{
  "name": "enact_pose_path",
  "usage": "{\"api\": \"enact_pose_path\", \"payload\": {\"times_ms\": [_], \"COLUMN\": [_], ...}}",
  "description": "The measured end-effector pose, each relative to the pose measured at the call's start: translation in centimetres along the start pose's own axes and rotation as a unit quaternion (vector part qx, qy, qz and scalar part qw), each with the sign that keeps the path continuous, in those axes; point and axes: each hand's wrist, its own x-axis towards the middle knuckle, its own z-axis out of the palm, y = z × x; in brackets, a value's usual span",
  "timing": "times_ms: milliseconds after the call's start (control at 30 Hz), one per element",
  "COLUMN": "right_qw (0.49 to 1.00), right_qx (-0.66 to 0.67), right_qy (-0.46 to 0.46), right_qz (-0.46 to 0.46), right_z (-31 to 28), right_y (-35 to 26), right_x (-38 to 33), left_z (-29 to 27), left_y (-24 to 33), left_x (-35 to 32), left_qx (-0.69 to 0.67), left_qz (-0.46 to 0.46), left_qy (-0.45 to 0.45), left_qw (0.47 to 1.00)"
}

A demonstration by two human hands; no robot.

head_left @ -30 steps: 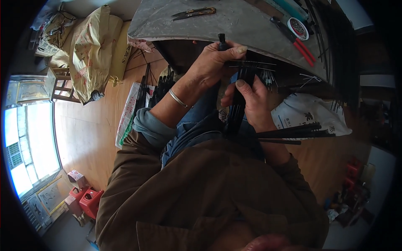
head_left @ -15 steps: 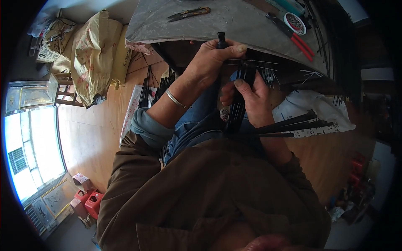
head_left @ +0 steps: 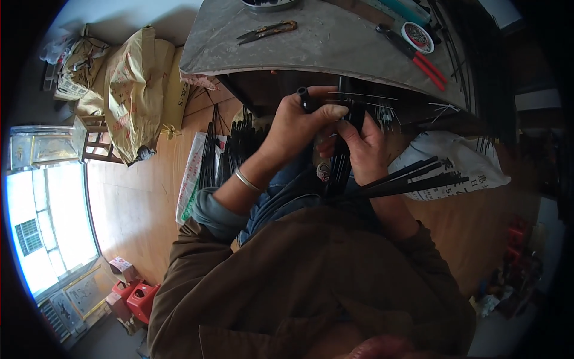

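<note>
My left hand [head_left: 294, 124] is closed round a dark tool handle [head_left: 303, 93] whose round end pokes up past the fingers. Its thumb lies close against my right hand [head_left: 366, 146], which grips a bundle of thin black slats [head_left: 339, 170] standing upright below the table edge. More black slats [head_left: 418, 176] splay out to the right, over my right forearm. Two thin metal wires [head_left: 373, 96] run crosswise at the top of the bundle; where they enter it is hidden by my fingers. The working end of the tool cannot be made out.
On the grey table [head_left: 335, 51] lie thread snips [head_left: 267, 32], red-handled pliers [head_left: 418, 61] and a small white bowl [head_left: 417, 37] of tiny metal bits. Bundled black sticks [head_left: 227, 146] stand on the left, a white sack [head_left: 451, 164] on the right. Paper sacks [head_left: 131, 90] lean beside a wooden stool [head_left: 89, 139].
My left hand has come down and nearer to me, its thumb now beside my right hand. The tool handle has tilted toward me. My right hand keeps its grip on the slats.
</note>
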Motion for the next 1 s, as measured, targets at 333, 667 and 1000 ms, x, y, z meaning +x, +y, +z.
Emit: {"api": "enact_pose_path", "payload": {"times_ms": [333,667,1000], "right_qw": [0.958,0.990,0.995], "right_qx": [-0.275,-0.083,-0.060], "right_qy": [-0.046,-0.077,-0.056], "right_qz": [-0.072,0.080,0.063], "right_z": [-2.4,-4.1,-3.7], "right_y": [-1.2,0.3,-0.5], "right_x": [0.9,1.8,0.8], "left_z": [0.6,1.5,2.1], "left_y": [-0.6,-0.5,-1.3], "left_x": [0.3,0.5,-0.1], "left_qx": [-0.062,-0.151,-0.105], "left_qz": [-0.024,-0.044,-0.021], "left_qy": [0.055,0.004,0.026], "left_qw": [0.996,0.988,0.994]}}
